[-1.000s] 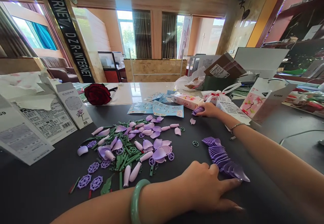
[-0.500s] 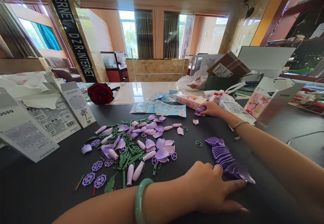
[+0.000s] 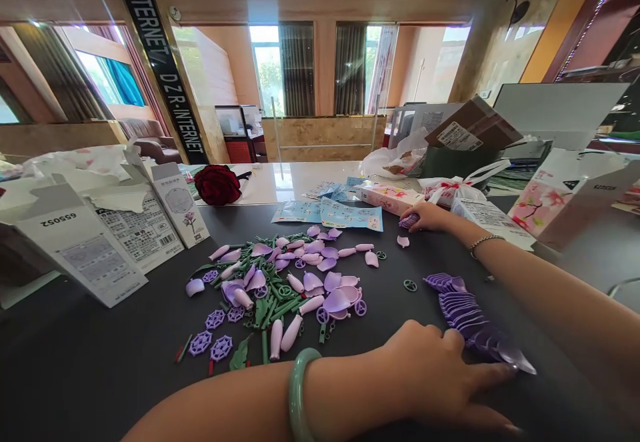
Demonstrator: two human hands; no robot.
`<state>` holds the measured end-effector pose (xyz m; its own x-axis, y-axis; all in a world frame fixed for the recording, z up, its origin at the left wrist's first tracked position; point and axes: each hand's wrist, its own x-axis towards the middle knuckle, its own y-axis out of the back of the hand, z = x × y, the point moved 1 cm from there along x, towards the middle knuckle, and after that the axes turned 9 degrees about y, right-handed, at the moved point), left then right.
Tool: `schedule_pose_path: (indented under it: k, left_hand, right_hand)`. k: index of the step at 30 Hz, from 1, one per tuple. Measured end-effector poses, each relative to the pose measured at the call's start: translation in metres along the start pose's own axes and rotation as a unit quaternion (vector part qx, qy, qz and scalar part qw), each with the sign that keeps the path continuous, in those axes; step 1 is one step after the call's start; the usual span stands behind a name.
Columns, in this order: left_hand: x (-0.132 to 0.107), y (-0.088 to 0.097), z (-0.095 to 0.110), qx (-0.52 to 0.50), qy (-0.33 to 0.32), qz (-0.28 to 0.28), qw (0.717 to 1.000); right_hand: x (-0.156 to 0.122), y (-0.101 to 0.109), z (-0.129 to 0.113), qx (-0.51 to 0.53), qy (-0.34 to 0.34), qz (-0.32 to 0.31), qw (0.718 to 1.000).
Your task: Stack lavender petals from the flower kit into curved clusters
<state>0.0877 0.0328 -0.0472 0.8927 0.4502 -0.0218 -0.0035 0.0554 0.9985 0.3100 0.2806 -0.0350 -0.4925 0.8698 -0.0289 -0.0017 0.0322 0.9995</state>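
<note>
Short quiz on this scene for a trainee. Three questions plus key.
1. Which hand wears the green bangle: left or right?
2. True or false: the right hand is resting in the heap of loose parts.
3. What is the right hand holding in its fingers?

Key:
1. The left hand
2. False, it is beyond the heap, near the far edge of the dark surface
3. A small purple piece
</note>
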Motion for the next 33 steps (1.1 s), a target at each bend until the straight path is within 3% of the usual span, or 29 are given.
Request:
schedule_pose_path:
  k: [6, 11, 15, 19, 26, 33]
  left_hand:
    - [0.0, -0.002, 0.0, 0.007, 0.004, 0.003, 1.0]
    - [0.001, -0.004, 0.0, -0.005, 0.009, -0.011, 1.0]
    - [0.002, -0.001, 0.001, -0.005, 0.013, -0.023, 1.0]
    - [0.001, 0.0, 0.001, -0.008, 0.014, -0.025, 1.0]
    - [0.001, -0.002, 0.001, -0.01, 0.012, -0.015, 1.0]
    - [0.0, 0.0, 0.001, -0.011, 0.012, -0.027, 1.0]
  right_hand:
    - [-0.001, 0.0, -0.002, -0.006, 0.015, -0.02, 1.0]
    - [-0.011, 0.019, -0.007, 0.009, 0.031, -0.02, 0.999]
    - [-0.018, 0.032, -0.023, 0.044, 0.066, -0.008, 0.997]
    - [-0.022, 0.026, -0.042, 0.071, 0.093, -0.006, 0.993]
    - [-0.035, 0.007, -0.048, 0.087, 0.048, 0.007, 0.995]
    - [-0.051, 0.019, -0.049, 0.107, -0.002, -0.022, 0.994]
